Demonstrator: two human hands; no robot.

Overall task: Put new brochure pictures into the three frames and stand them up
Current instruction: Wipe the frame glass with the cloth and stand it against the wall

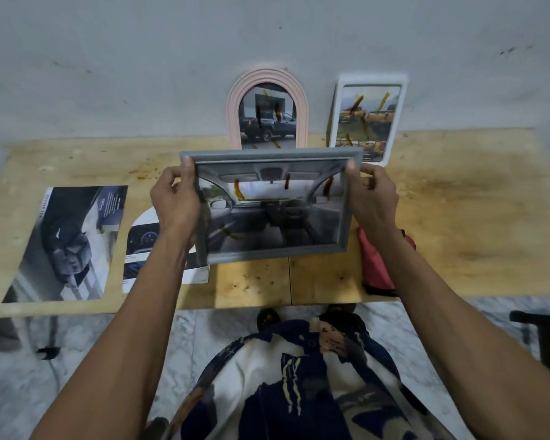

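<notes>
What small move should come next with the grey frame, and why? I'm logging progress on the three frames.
Probably carry the grey frame forward and stand it on the table by the wall. The left hand and right hand hold it in the air with a car-interior picture already in it, while the pink arched frame and white frame stand filled at the back.

A stained wooden table (442, 217) stands against the wall. Left of the left hand (177, 204) lie two brochure pages: a dark one (67, 242) farthest out, and a cut one (140, 246) partly under the wrist. Beyond the hands stand a pink arched frame (234, 112) and a white frame (394, 122) (both upright). A red cloth (375, 265) lies under the right forearm.
</notes>
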